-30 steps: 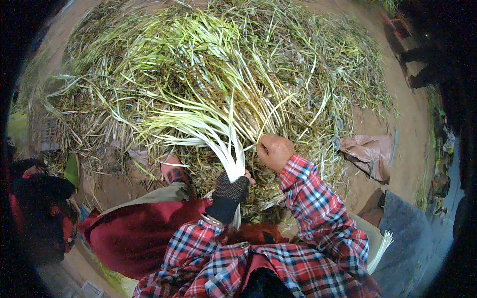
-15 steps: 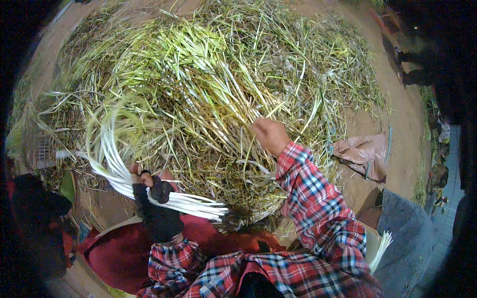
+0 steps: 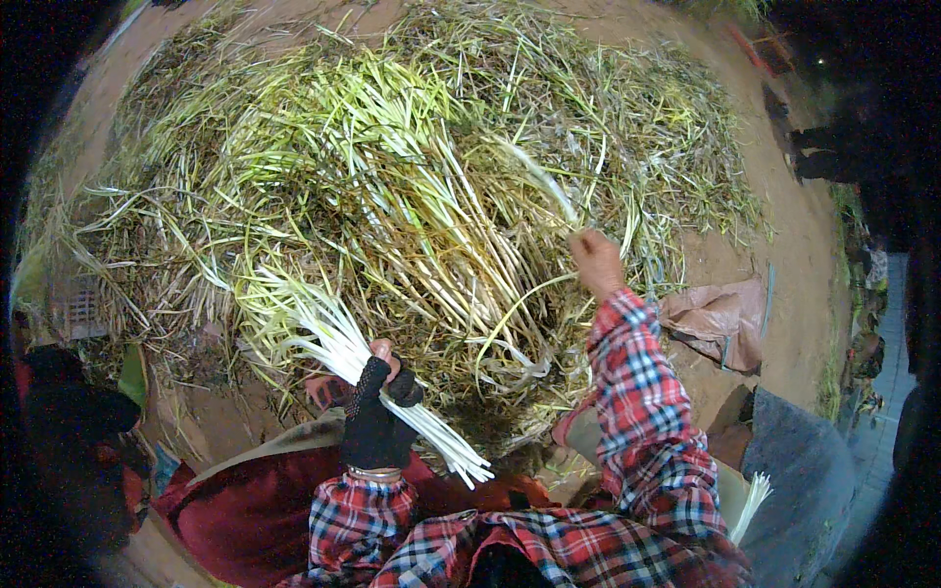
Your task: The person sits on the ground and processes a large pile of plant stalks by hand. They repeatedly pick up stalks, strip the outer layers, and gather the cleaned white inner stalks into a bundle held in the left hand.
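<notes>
My left hand (image 3: 384,397), in a black fingerless glove, is closed round a bunch of white stalks (image 3: 338,338). Their yellow-green leafy tops point up and left, and the trimmed-looking white ends stick out at lower right. My right hand (image 3: 598,263) has its fingers pinched together over the right side of the pile. From it a pale stalk (image 3: 549,181), smeared by motion, reaches up and left. In front of me lies a thick layer of unsorted stalks (image 3: 480,255), brownish below and green at the tips, on a wide heap of dry leaves (image 3: 588,108).
A crumpled pinkish sack (image 3: 720,318) lies right of the heap. White stalk ends (image 3: 753,505) show beside my right elbow, near a grey-blue cloth (image 3: 799,451). At the left are dark clothing of another person (image 3: 74,412) and a plastic crate (image 3: 80,304).
My left hand has moved right with the bunch, whose blurred tops have settled over the heap. My right hand has shifted right, away from the layered stalks, and a pale stalk now shows in it.
</notes>
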`<state>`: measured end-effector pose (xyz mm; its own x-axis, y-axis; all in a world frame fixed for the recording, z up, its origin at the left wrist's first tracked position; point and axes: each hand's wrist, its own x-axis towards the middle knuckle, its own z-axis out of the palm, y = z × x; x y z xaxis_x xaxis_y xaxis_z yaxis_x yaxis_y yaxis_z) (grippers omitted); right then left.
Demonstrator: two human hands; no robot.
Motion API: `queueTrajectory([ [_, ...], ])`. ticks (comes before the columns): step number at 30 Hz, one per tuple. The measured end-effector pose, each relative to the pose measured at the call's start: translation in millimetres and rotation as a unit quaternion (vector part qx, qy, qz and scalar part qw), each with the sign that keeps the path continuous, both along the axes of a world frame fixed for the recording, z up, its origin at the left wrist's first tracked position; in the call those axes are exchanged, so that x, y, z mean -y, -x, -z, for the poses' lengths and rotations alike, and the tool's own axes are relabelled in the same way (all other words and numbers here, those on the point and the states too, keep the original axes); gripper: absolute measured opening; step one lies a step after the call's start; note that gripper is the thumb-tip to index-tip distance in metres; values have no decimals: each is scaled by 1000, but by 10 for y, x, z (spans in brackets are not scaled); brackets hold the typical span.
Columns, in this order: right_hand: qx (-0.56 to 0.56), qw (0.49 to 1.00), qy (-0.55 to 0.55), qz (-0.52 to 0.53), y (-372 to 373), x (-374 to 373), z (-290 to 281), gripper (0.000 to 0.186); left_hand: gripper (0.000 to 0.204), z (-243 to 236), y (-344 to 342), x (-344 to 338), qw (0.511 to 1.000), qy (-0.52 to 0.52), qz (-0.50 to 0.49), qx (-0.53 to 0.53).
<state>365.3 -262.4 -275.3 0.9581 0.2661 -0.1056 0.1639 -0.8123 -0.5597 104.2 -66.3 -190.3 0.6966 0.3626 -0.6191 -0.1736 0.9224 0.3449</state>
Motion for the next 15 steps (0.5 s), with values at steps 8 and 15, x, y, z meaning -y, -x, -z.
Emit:
queueTrajectory([
  [8, -108, 977, -185, -17, 296, -32, -1054, 32, 12, -77, 11, 146, 999, -35, -17, -1],
  [15, -239, 920, -302, -73, 1321, -155, -871, 17, 19, -242, 58, 217, 982, -181, -43, -31],
])
